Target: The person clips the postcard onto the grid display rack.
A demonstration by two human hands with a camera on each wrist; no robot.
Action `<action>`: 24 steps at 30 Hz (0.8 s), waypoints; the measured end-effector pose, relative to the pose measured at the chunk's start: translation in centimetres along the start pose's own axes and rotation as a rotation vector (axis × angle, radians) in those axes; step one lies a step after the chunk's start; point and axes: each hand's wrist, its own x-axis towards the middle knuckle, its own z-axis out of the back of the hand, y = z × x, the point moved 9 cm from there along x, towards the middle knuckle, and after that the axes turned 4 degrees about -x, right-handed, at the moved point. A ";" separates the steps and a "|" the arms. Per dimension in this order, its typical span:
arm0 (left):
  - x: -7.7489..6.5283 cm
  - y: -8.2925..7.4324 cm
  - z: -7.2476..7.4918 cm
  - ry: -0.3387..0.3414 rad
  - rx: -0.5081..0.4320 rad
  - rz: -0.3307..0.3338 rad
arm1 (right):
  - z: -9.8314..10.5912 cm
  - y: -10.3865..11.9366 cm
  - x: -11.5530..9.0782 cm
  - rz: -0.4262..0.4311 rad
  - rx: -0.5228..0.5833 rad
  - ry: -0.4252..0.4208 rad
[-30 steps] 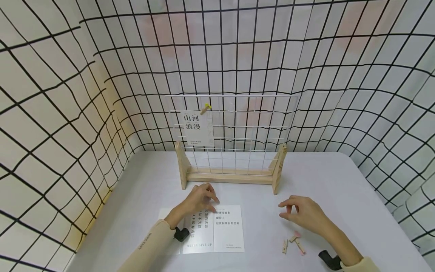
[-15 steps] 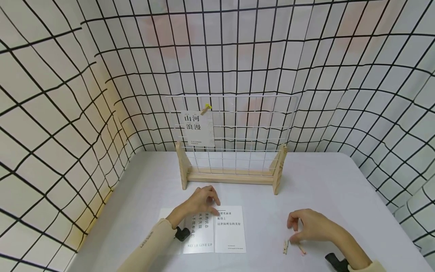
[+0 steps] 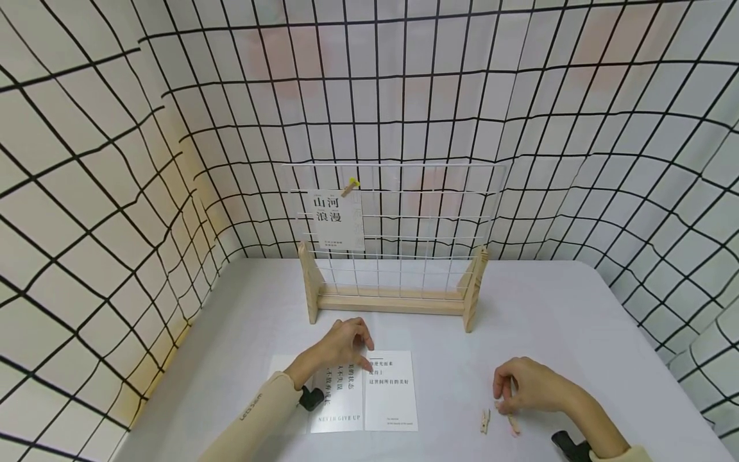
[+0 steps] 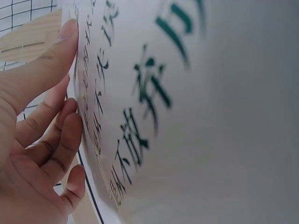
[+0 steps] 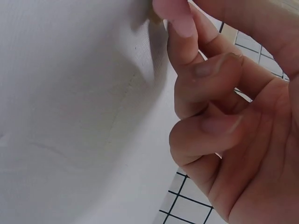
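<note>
In the head view, two printed white cards lie side by side on the table, the left card [image 3: 340, 410] with vertical lettering and the right card [image 3: 391, 404] with small lines of text. My left hand [image 3: 340, 343] is over their upper part, fingers loosely bent, fingertips right at the right card's upper left corner. Thumb and fingers of my right hand [image 3: 528, 385] pinch a small wooden clothespin with a pink ornament [image 5: 176, 14], mostly hidden by the hand in the head view. Beside that hand lie a plain-looking clothespin [image 3: 485, 421] and a pinkish clothespin [image 3: 513, 425].
Behind the cards stands a white wire grid rack [image 3: 427, 221] on a wooden base [image 3: 392, 304]. A yellow-topped clothespin [image 3: 349, 187] holds a printed card [image 3: 337, 221] on its left part. Another pale card [image 3: 288, 366] lies partly under the left arm. Black netting lines surround the table.
My right hand has moved down and slightly right onto the clothespins and taken hold of the pink-topped one. The right card has shifted slightly right under my left hand.
</note>
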 end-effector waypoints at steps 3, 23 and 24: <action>0.0 0.2 -0.1 0.001 -0.002 0.016 | 0.0 -0.2 0.0 0.004 -0.021 -0.007; -0.2 0.1 -0.1 0.028 -0.140 0.039 | 1.2 -0.2 0.7 -0.041 -0.044 -0.143; -0.2 0.2 -0.2 0.033 -0.157 0.042 | 1.4 -0.1 0.7 -0.040 -0.052 -0.159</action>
